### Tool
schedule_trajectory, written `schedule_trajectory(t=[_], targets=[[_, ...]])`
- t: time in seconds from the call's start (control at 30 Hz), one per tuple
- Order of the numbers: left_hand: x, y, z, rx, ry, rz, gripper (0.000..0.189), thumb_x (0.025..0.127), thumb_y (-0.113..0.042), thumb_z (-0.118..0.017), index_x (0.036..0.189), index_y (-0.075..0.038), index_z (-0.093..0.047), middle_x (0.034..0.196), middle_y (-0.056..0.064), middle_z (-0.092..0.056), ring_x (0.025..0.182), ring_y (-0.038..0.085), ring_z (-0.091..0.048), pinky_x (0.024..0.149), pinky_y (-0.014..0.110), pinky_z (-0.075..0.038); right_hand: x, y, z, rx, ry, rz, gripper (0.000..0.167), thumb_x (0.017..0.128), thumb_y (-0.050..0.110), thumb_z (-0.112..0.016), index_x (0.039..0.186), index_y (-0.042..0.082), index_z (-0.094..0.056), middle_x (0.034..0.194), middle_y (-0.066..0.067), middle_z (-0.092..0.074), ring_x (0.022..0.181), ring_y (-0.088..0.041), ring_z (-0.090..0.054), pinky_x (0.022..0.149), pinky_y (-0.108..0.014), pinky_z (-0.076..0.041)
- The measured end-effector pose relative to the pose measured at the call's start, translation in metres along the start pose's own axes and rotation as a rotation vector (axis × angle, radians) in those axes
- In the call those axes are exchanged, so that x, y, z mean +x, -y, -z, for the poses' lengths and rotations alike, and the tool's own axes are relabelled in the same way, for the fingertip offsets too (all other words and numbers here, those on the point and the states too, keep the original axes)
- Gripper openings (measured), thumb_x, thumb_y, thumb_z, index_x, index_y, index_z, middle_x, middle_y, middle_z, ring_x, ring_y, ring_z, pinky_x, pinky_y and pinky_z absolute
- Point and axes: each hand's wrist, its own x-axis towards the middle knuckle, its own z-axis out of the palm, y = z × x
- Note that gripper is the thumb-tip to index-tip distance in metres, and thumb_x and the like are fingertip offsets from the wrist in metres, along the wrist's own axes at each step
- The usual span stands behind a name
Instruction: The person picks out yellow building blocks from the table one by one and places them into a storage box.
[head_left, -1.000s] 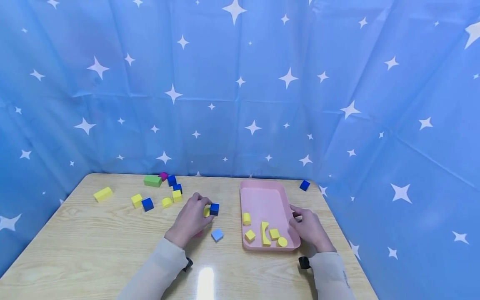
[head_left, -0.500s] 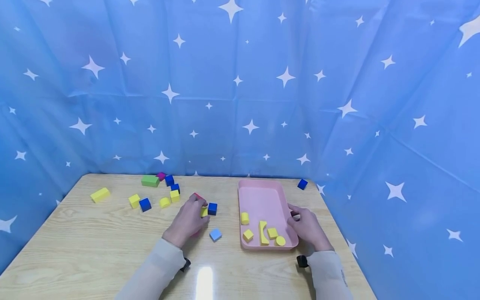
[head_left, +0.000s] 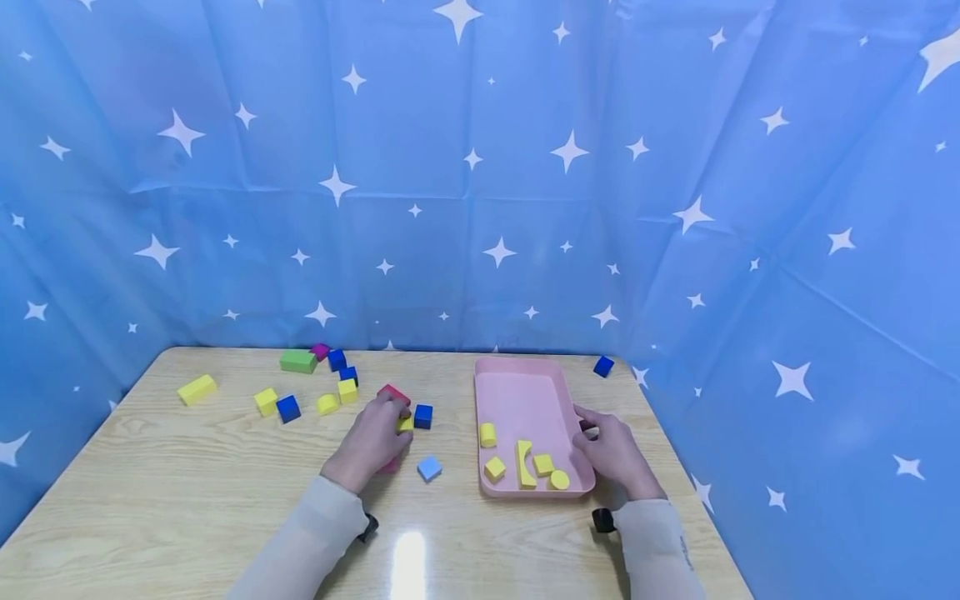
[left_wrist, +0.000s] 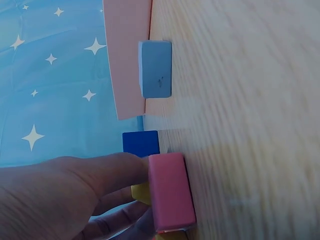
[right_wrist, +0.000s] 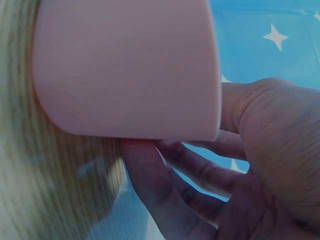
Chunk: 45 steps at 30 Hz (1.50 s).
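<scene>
My left hand [head_left: 371, 440] is at the middle of the table, with its thumb and fingers on a small yellow block [head_left: 405, 424]. In the left wrist view, the thumb partly hides this yellow block [left_wrist: 141, 193]. A dark blue cube [head_left: 423, 417] stands just to the right of it. Past the fingertips lies a red block [head_left: 394, 393], and a pink block [left_wrist: 172, 192] stands right by the thumb. My right hand [head_left: 617, 450] grips the right side of a pink tray [head_left: 525, 392], thumb at the rim and fingers against the outer wall.
Several yellow blocks, among them an arch [head_left: 524, 465], lie in the tray's near end. A light blue block [head_left: 429, 468] lies between left hand and tray. Yellow, blue, green [head_left: 297, 361] and magenta blocks are scattered back left. One blue cube [head_left: 603, 367] sits back right.
My left hand has drawn slightly left, its thumb coming away from near the dark blue cube to the yellow block. The red block shows past its fingers now. My right hand stays on the tray.
</scene>
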Motion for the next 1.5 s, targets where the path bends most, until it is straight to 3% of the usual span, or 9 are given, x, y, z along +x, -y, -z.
schedule_trajectory(t=[0.3, 0.53, 0.8, 1.5], targets=[[-0.002, -0.002, 0.001, -0.003, 0.012, 0.006, 0.037, 0.099, -0.008, -0.093, 0.132, 0.004, -0.081, 0.133, 0.022, -0.074, 0.116, 0.034, -0.074, 0.113, 0.057, -0.068, 0.000, 0.000, 0.001, 0.000, 0.003, -0.004, 0.063, 0.111, 0.012, -0.071, 0.172, 0.010, -0.057, 0.145, -0.024, -0.074, 0.110, -0.029, -0.075, 0.095, -0.043, -0.073], [-0.001, -0.002, 0.000, -0.004, 0.017, -0.002, 0.036, 0.099, -0.007, -0.092, 0.132, 0.004, -0.082, 0.132, 0.022, -0.075, 0.115, 0.033, -0.074, 0.111, 0.056, -0.068, 0.005, -0.014, 0.001, 0.040, 0.005, 0.066, 0.062, 0.111, 0.016, -0.071, 0.171, 0.012, -0.059, 0.139, -0.026, -0.075, 0.104, -0.029, -0.075, 0.086, -0.036, -0.072], [-0.002, -0.003, 0.003, -0.001, -0.006, -0.015, 0.037, 0.097, -0.006, -0.093, 0.131, 0.006, -0.082, 0.132, 0.023, -0.075, 0.115, 0.034, -0.075, 0.111, 0.056, -0.069, -0.001, 0.003, 0.001, -0.001, -0.002, 0.013, 0.063, 0.111, 0.011, -0.069, 0.172, 0.009, -0.057, 0.146, -0.025, -0.075, 0.110, -0.028, -0.076, 0.094, -0.043, -0.073], [0.000, -0.012, 0.018, -0.013, -0.032, -0.031, 0.031, 0.099, -0.007, -0.093, 0.127, 0.002, -0.083, 0.125, 0.018, -0.076, 0.109, 0.029, -0.074, 0.106, 0.050, -0.070, -0.001, 0.003, 0.001, -0.022, -0.005, 0.018, 0.063, 0.110, 0.009, -0.069, 0.172, 0.008, -0.057, 0.142, -0.023, -0.076, 0.104, -0.024, -0.075, 0.085, -0.036, -0.069]])
